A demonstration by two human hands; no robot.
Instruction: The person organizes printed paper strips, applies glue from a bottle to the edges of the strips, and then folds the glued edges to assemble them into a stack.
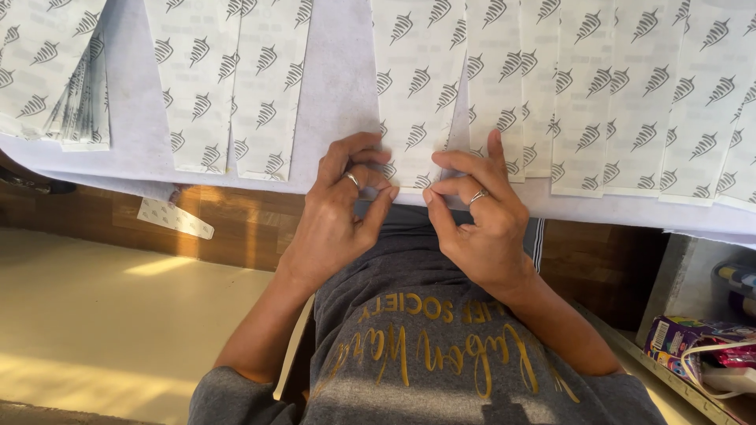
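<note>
Both hands meet at the near edge of a white sheet [335, 94] spread over a wooden table. My left hand [342, 201] pinches the bottom edge of a white backing strip [417, 86] printed with small grey leaf marks. My right hand [476, 212] pinches the same strip's lower right corner, index finger stretched up along its edge. Each hand wears a ring. The fingertips hide the strip's bottom edge.
Several more patterned strips [598, 86] lie side by side on the sheet, with others at left [228, 79] and a fanned stack [79, 102]. One loose strip [175, 218] hangs at the wooden table edge [236, 228]. A shelf with coloured packets [693, 338] is at lower right.
</note>
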